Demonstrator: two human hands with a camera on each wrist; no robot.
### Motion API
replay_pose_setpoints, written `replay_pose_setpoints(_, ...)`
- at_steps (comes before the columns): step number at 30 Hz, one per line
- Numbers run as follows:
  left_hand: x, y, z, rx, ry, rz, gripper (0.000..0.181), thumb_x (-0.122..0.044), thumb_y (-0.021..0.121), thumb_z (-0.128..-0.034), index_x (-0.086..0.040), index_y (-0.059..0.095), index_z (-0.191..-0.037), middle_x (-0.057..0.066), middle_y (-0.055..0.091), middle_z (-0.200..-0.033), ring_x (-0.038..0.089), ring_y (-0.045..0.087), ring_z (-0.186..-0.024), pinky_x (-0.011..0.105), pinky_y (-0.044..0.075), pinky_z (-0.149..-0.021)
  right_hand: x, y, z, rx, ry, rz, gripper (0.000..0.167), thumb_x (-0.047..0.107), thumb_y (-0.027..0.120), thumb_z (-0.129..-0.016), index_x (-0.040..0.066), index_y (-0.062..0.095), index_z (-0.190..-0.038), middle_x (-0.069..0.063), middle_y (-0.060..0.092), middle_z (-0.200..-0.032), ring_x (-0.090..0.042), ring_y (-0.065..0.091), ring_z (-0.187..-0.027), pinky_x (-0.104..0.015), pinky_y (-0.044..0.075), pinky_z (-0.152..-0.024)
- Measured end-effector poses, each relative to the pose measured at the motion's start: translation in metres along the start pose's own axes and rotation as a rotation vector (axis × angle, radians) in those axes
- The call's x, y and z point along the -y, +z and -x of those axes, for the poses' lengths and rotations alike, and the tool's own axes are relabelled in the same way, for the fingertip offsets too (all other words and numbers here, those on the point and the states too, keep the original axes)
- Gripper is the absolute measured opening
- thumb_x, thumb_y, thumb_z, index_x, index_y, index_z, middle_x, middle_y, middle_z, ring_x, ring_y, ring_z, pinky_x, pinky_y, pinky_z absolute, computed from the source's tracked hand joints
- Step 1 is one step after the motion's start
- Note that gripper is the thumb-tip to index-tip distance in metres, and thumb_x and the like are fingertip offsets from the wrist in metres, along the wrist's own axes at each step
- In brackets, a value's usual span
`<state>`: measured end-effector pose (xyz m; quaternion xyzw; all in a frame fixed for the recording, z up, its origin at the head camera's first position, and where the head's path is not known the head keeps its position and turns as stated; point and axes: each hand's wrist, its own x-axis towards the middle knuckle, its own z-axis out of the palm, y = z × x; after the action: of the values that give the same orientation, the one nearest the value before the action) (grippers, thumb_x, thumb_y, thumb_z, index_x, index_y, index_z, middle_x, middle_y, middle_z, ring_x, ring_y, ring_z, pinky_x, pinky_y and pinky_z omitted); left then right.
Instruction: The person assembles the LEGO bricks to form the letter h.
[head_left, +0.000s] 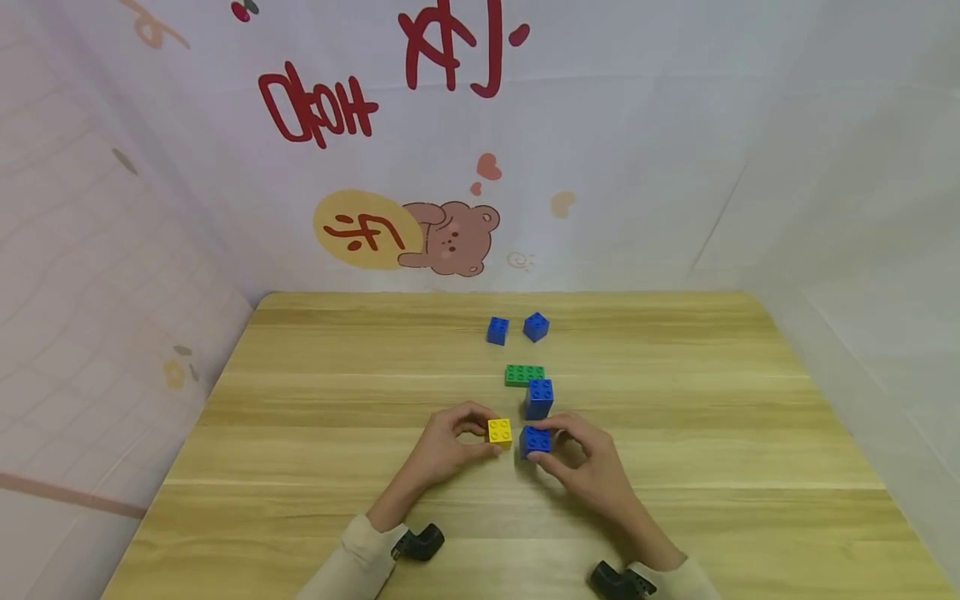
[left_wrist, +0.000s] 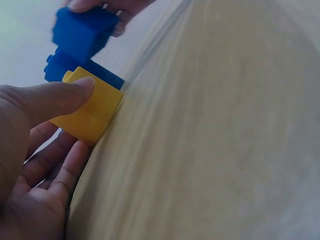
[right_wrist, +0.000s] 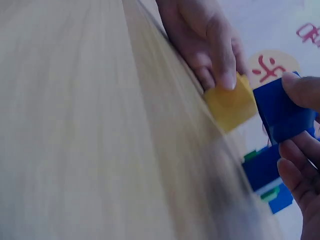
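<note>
A yellow block (head_left: 499, 432) stands on the table, pinched between the thumb and fingers of my left hand (head_left: 450, 446); in the left wrist view the thumb lies across the yellow block's side (left_wrist: 100, 105). Just right of it, my right hand (head_left: 588, 467) pinches a blue block (head_left: 536, 442). The right wrist view shows this blue block (right_wrist: 282, 110) raised off the table, apart from the yellow block (right_wrist: 232, 105). Close behind stands a tall blue block or stack (head_left: 539, 399); whether it is one piece I cannot tell.
A flat green brick (head_left: 524, 375) lies behind the tall blue piece. Farther back on the wooden table (head_left: 337, 375) are two blue blocks, one on the left (head_left: 497, 331) and one turned at an angle (head_left: 536, 327). A printed white cloth hangs behind the table.
</note>
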<state>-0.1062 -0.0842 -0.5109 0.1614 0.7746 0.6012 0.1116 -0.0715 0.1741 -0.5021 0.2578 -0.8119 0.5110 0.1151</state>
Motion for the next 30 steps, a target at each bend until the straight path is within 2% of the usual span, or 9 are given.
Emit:
replay_pose_setpoints(5, -0.001, 0.001, 0.002, 0.011, 0.009, 0.001, 0.037, -0.011, 0.087, -0.0815, -0.015, 0.072, -0.114, 0.003, 0.072, -0.116, 0.019, 0.069, -0.105, 0.036, 0.059, -0.094, 0.009, 0.006, -0.006, -0.032, -0.075, 0.029, 0.046, 0.004, 0.086, -0.081, 0.014, 0.070, -0.123, -0.001, 0.073, -0.108, -0.011, 0.063, -0.092, -0.028, 0.057, -0.076)
replay_pose_setpoints(9, -0.001, 0.001, 0.002, 0.022, 0.015, -0.016, 0.036, -0.011, 0.086, -0.0832, -0.017, 0.071, -0.116, 0.002, 0.072, -0.116, 0.017, 0.069, -0.105, 0.032, 0.058, -0.095, 0.013, 0.011, -0.011, -0.027, -0.114, 0.050, 0.046, 0.005, 0.087, -0.080, 0.015, 0.070, -0.122, -0.001, 0.074, -0.111, -0.011, 0.065, -0.093, -0.028, 0.058, -0.076)
replay_pose_setpoints(12, 0.000, 0.001, 0.002, 0.030, 0.044, -0.034, 0.035, -0.011, 0.085, -0.0850, -0.015, 0.071, -0.117, 0.003, 0.072, -0.116, 0.017, 0.069, -0.106, 0.031, 0.059, -0.095, 0.015, 0.015, -0.016, -0.016, -0.138, 0.069, 0.045, 0.007, 0.086, -0.081, 0.015, 0.070, -0.123, 0.000, 0.074, -0.113, -0.010, 0.065, -0.095, -0.030, 0.058, -0.077)
replay_pose_setpoints(17, 0.003, 0.001, 0.001, 0.030, 0.079, -0.049, 0.033, -0.006, 0.082, -0.0867, -0.013, 0.071, -0.117, 0.005, 0.072, -0.115, 0.016, 0.069, -0.103, 0.030, 0.059, -0.092, 0.015, 0.023, -0.024, 0.026, -0.158, 0.088, 0.041, 0.011, 0.084, -0.085, 0.014, 0.069, -0.124, 0.002, 0.073, -0.117, -0.010, 0.067, -0.102, -0.032, 0.060, -0.079)
replay_pose_setpoints(25, 0.006, 0.002, 0.001, 0.037, 0.076, -0.016, 0.033, -0.004, 0.081, -0.0866, -0.017, 0.071, -0.116, 0.003, 0.073, -0.112, 0.015, 0.068, -0.102, 0.033, 0.059, -0.092, 0.014, 0.031, -0.031, 0.040, -0.203, 0.084, 0.042, 0.005, 0.083, -0.085, 0.010, 0.068, -0.124, -0.002, 0.071, -0.118, -0.018, 0.068, -0.106, -0.036, 0.061, -0.081)
replay_pose_setpoints(30, 0.006, 0.002, 0.000, 0.021, 0.071, -0.015, 0.032, -0.003, 0.082, -0.0855, -0.015, 0.071, -0.114, 0.004, 0.073, -0.111, 0.016, 0.068, -0.102, 0.036, 0.059, -0.092, 0.015, 0.032, -0.033, 0.040, -0.189, 0.102, 0.039, 0.007, 0.082, -0.087, 0.010, 0.067, -0.122, -0.002, 0.071, -0.117, -0.015, 0.068, -0.103, -0.037, 0.061, -0.080)
